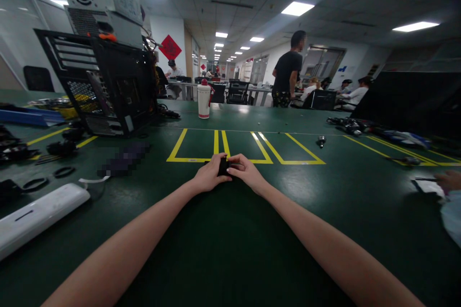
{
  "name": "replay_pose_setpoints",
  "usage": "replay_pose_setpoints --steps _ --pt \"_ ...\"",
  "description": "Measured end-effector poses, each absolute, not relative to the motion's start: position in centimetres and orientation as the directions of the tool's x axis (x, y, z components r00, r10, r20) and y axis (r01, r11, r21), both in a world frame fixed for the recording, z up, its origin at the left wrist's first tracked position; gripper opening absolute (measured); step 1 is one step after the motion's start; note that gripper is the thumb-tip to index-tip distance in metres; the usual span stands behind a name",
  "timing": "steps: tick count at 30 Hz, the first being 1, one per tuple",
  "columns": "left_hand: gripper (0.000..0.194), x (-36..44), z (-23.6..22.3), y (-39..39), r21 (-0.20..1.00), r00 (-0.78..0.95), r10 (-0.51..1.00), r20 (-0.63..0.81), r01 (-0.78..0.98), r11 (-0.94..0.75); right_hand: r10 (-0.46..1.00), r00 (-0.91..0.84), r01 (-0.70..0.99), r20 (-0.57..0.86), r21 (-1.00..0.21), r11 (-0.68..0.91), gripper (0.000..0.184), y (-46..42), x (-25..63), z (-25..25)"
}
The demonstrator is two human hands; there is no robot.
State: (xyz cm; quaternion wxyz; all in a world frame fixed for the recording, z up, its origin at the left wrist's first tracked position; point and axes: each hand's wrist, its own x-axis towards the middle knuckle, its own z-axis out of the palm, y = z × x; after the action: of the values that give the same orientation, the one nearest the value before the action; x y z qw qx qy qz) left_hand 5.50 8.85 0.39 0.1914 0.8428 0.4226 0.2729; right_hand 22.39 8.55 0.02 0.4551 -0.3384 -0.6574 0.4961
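Note:
Both my hands meet over the green tabletop (223,230), around a small black object (224,167) whose kind I cannot make out. My left hand (210,172) wraps it from the left, thumb along the near side. From the right, my right hand (247,171) pinches its edge between thumb and fingers. Much of the object is covered by my fingers. Just beyond it, yellow tape (264,153) marks open-topped outlines on the table.
At left stand a black computer case (122,81) with power supplies (122,0) on top and a white long device (39,216). A white bottle (203,101) stands at the back. A small metal-and-black part (321,141) lies right. A co-worker's hand (450,180) shows far right.

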Motion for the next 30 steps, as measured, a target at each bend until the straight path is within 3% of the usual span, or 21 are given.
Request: replay_pose_setpoints --steps 4,13,18,22,30 --pt "0.066 5.46 0.48 8.72 0.565 0.492 0.824 0.282 0.608 -0.557 0.9 -0.386 0.025 0.202 -0.973 0.229 0.035 8.71 22.53 -0.05" --pt "0.067 5.49 0.42 8.84 0.557 0.499 0.812 0.301 0.6 -0.575 0.877 -0.393 -0.043 0.277 -0.958 0.283 0.025 8.6 22.47 -0.17" --pt "0.068 5.56 0.19 9.0 0.554 0.491 0.814 0.309 0.603 -0.574 0.905 -0.357 0.018 0.233 -0.966 0.256 0.033 8.91 22.42 -0.3" --pt "0.067 5.46 0.31 8.88 0.555 0.495 0.816 0.298 0.606 -0.57 0.879 -0.415 -0.028 0.235 -0.969 0.246 0.035 8.48 22.46 0.09" --pt "0.067 5.48 0.36 8.86 0.574 0.489 0.822 0.293 0.597 -0.56 0.891 -0.369 -0.026 0.264 -0.961 0.274 0.029 8.51 22.41 0.04"
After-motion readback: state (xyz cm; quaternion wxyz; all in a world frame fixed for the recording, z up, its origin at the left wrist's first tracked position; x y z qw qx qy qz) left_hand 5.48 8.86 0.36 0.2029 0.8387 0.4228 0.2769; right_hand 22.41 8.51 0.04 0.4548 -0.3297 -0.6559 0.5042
